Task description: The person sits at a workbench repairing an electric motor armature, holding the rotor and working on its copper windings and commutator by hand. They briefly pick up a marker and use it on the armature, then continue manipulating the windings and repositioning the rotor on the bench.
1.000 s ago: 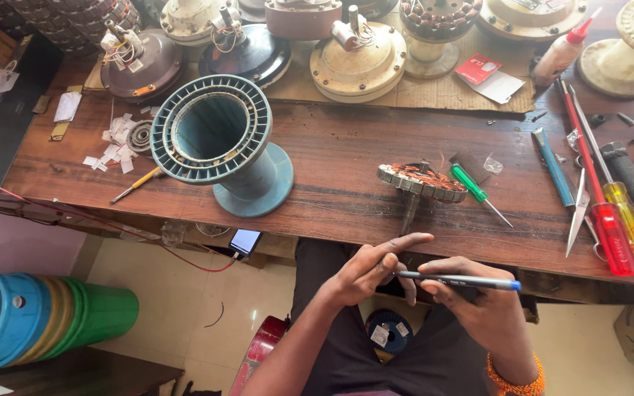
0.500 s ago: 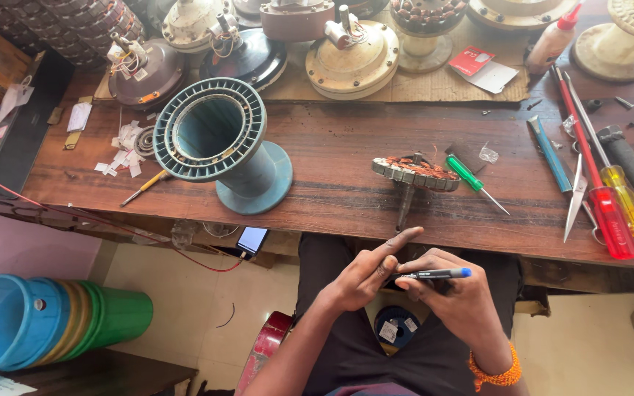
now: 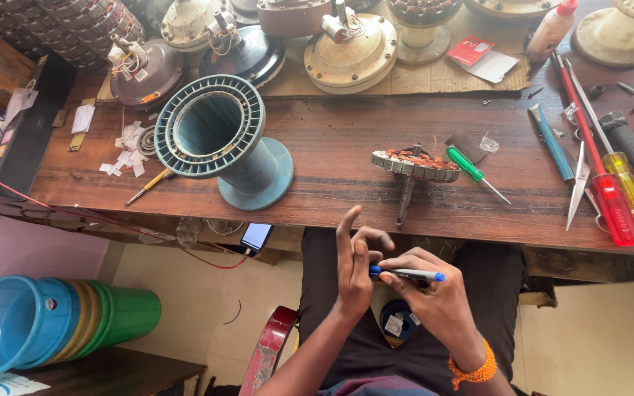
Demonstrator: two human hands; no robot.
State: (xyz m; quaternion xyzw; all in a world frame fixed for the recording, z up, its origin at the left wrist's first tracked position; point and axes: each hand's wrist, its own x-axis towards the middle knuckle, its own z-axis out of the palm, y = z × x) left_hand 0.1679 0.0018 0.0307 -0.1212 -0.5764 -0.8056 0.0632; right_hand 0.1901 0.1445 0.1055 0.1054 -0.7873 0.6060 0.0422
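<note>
Both hands work over the lap, below the bench [image 3: 332,139] edge. Right hand [image 3: 434,297] is closed around a pen [image 3: 407,274] with blue ends, held level, tip end toward the left hand [image 3: 354,268]. Left hand: index finger raised straight, other fingers curled at the pen's left end, touching it; whether they pinch it or only steady it I cannot tell.

On the bench, just ahead of the hands: a stator [image 3: 416,164] with copper windings, standing on its shaft, untouched. Green screwdriver [image 3: 476,172] lies just beside it on the right. Large teal spool [image 3: 221,143] to the left; red and yellow screwdrivers [image 3: 610,198] at far right.

Progress, as a judgement: work appears to be at the pen-handling stage only. No hand on the stator; no tool lifted off the bench.
</note>
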